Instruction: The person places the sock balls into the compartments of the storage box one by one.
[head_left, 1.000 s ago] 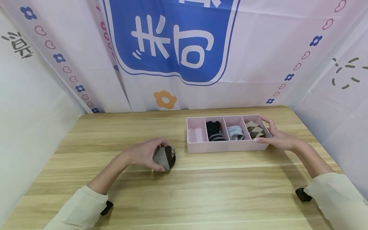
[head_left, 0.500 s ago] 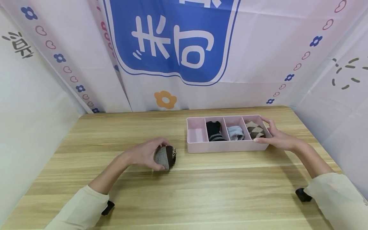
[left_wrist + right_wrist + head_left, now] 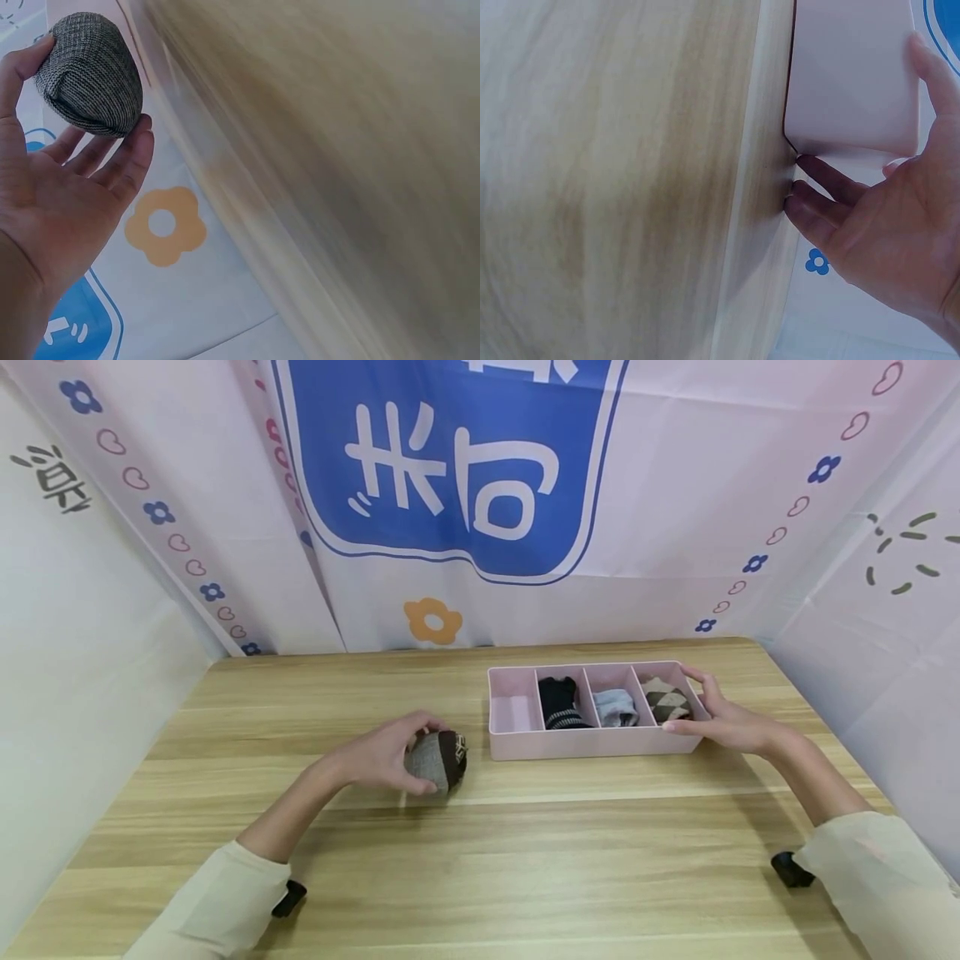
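My left hand (image 3: 384, 753) holds a rolled-up sock (image 3: 430, 762) between thumb and fingers, left of a pink divided box (image 3: 585, 745). The sock is grey knit with a dark brown, patterned end; the left wrist view shows its grey side (image 3: 94, 75). My right hand (image 3: 729, 723) grips the box's right end, thumb on the front wall and fingers round the far corner. The leftmost compartment holds nothing. To its right lie a black sock (image 3: 558, 697), a pale grey-blue sock (image 3: 617, 707) and a brown and beige argyle sock (image 3: 666, 700), one per compartment.
The box stands on a wood-grain table (image 3: 480, 868), near its back edge. Behind the table hangs a white cloth (image 3: 645, 593) with a blue panel and flower prints. Pale walls close off the left and right sides.
My left hand has moved slightly right and away from me with the rolled-up sock, toward the box. The right hand and the box have stayed in place.
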`<act>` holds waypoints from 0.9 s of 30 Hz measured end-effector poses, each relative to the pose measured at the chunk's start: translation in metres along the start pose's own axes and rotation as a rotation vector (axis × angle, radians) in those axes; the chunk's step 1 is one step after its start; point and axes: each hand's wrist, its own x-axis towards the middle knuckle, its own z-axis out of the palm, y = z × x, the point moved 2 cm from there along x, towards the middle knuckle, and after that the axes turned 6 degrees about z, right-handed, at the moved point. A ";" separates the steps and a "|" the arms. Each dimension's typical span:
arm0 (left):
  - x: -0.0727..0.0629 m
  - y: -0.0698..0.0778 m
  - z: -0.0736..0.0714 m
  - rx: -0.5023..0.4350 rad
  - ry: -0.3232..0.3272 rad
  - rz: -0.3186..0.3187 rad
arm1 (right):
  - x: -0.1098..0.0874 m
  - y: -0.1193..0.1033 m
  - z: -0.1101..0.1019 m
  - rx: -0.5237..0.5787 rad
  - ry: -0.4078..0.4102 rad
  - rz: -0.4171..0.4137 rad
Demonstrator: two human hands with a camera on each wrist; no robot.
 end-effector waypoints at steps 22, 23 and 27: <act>0.013 0.011 -0.005 0.017 0.030 0.074 | 0.000 -0.007 0.002 0.011 -0.014 -0.003; 0.013 0.012 -0.005 0.010 0.032 0.077 | 0.000 -0.007 0.001 0.012 -0.014 -0.004; 0.015 0.013 -0.006 -0.022 0.049 0.093 | -0.002 -0.008 0.001 0.018 -0.014 -0.005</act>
